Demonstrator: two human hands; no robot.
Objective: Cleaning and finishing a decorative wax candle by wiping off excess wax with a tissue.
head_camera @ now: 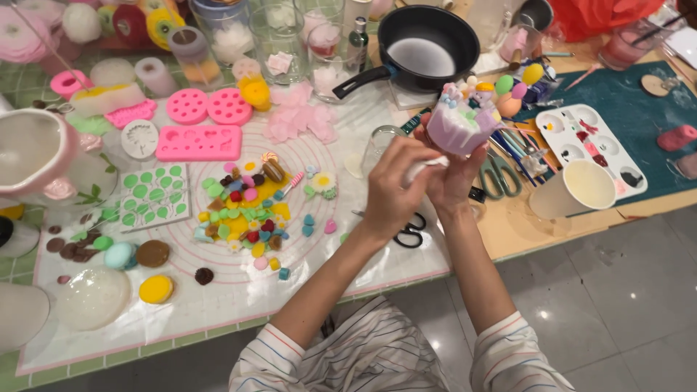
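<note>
The cupcake-shaped candle (460,123) is held up above the table edge, in front of the black pan (428,43). It has a pale purple fluted cup and small figures and a yellow piece on top. It looks light but fragile: the little toppings could snap off and soft wax would dent, so the firm cup sides and base seem the safest places to hold. The right hand (451,174) is closed around the cup from below. The left hand (392,192) is curled shut on a thin white tool (425,168) pointing at the cup. Scissors (410,231) lie below the hands, a paint palette (595,141) and paper cup (581,190) to the right, and small coloured pieces (247,218) and pink moulds (200,141) to the left.
</note>
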